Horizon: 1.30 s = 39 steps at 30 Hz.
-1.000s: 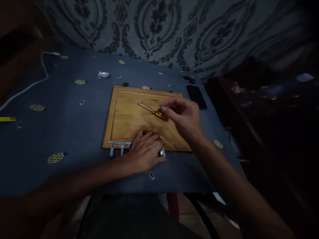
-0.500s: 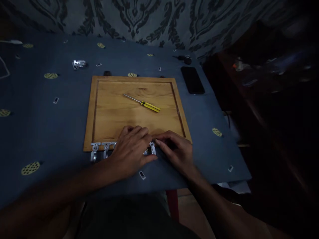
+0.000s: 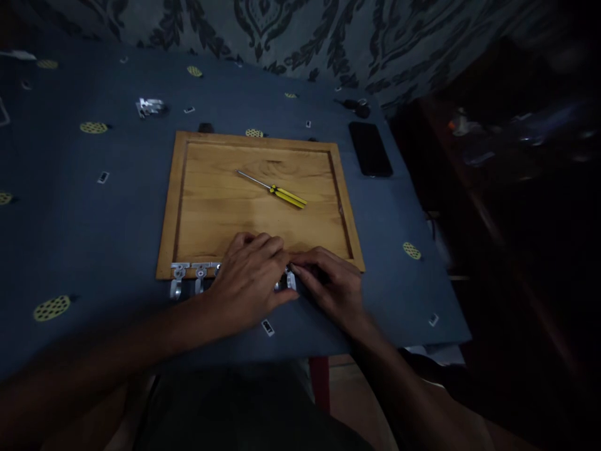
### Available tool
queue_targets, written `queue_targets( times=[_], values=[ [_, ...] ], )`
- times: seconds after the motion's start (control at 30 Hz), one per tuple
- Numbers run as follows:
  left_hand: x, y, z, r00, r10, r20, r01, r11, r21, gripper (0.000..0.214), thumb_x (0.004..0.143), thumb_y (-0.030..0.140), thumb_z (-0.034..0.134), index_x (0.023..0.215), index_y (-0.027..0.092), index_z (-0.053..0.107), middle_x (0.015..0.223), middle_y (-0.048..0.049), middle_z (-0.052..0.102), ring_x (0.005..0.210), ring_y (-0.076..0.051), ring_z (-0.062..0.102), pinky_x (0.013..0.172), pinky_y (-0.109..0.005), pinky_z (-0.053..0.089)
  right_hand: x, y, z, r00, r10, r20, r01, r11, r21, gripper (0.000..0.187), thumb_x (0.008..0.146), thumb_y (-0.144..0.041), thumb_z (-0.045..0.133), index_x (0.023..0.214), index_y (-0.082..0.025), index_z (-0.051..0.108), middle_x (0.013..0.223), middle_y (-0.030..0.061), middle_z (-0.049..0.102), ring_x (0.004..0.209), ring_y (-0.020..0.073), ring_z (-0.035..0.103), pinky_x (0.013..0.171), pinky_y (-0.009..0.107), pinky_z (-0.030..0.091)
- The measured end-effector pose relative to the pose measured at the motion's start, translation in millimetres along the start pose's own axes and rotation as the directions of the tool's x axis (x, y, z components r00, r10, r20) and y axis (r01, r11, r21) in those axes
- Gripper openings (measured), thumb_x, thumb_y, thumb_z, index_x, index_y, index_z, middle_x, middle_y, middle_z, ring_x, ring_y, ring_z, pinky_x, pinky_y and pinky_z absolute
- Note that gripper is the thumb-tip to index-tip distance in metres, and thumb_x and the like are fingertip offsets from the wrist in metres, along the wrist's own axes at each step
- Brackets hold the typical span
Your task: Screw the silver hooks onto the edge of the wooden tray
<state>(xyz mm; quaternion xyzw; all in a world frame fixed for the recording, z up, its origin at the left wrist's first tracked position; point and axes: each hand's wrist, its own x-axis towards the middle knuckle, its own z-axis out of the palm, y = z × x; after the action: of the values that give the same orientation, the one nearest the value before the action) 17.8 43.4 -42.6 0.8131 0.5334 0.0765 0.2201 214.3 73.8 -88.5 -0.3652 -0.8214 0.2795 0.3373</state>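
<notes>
A wooden panel [image 3: 225,216] with a raised frame lies on the table, a yellow-handled screwdriver [image 3: 287,197] resting on it. Along the panel's front edge sit several silver metal hooks [image 3: 201,275], their curved ends hanging over the edge. My left hand [image 3: 251,275] is bent over the middle of this row, hiding some hooks, its fingers and thumb around the rightmost metal hook [image 3: 291,279]. Right beside it, my right hand [image 3: 331,282] is closed in a pinch at the top of that hook. Whatever sits between its fingertips is too small to make out.
More silver metal pieces [image 3: 151,108] lie at the back left. A black phone [image 3: 370,149] is to the right of the panel, with keys [image 3: 357,108] behind it. The patterned blue tablecloth [image 3: 117,232] ends at the right edge; a patterned wall stands behind.
The view has shifted slightly. Both hands stay at the rightmost hook in nearly the same pose, the right fingertips still pinched there. The screwdriver lies where it was on the panel.
</notes>
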Motion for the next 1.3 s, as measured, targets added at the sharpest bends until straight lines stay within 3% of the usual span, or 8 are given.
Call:
queue_targets(
  times=[0.6,1.03,1.3],
  values=[
    [0.1,0.2,-1.6,1.000,-0.012,0.023,0.012,1.000,-0.015,0.036,0.091,0.046,0.077,0.107,0.016,0.068,0.108,-0.0059,0.066,0.110,-0.027,0.058,0.098,-0.041,0.038,4.2,-4.0,-7.5,0.986,-0.134,0.101,0.149,0.976,-0.157,0.010,0.102,-0.019,0.060,0.103,-0.022,0.069,0.084,0.0017,0.073,0.077,0.0153,0.072,0.073,0.027,0.060],
    [2.4,1.9,-4.6,0.998,-0.031,0.055,0.033,0.999,-0.023,0.034,0.090,0.045,0.078,0.103,0.015,0.069,0.107,-0.0072,0.067,0.111,-0.028,0.060,0.099,-0.043,0.039,9.9,-18.1,-16.8,0.963,-0.164,0.213,0.225,0.926,-0.304,0.017,0.105,-0.017,0.053,0.096,-0.019,0.067,0.082,0.0033,0.072,0.076,0.0159,0.070,0.072,0.029,0.057],
    [2.5,1.5,-4.9,0.997,-0.037,0.064,0.038,0.999,-0.024,0.035,0.090,0.045,0.078,0.105,0.015,0.070,0.109,-0.0079,0.066,0.114,-0.029,0.060,0.100,-0.044,0.039,10.6,-17.0,-19.7,0.943,-0.208,0.260,0.283,0.911,-0.301,0.016,0.103,-0.013,0.054,0.094,-0.018,0.066,0.084,0.0046,0.071,0.077,0.0163,0.068,0.071,0.029,0.054]
  ],
)
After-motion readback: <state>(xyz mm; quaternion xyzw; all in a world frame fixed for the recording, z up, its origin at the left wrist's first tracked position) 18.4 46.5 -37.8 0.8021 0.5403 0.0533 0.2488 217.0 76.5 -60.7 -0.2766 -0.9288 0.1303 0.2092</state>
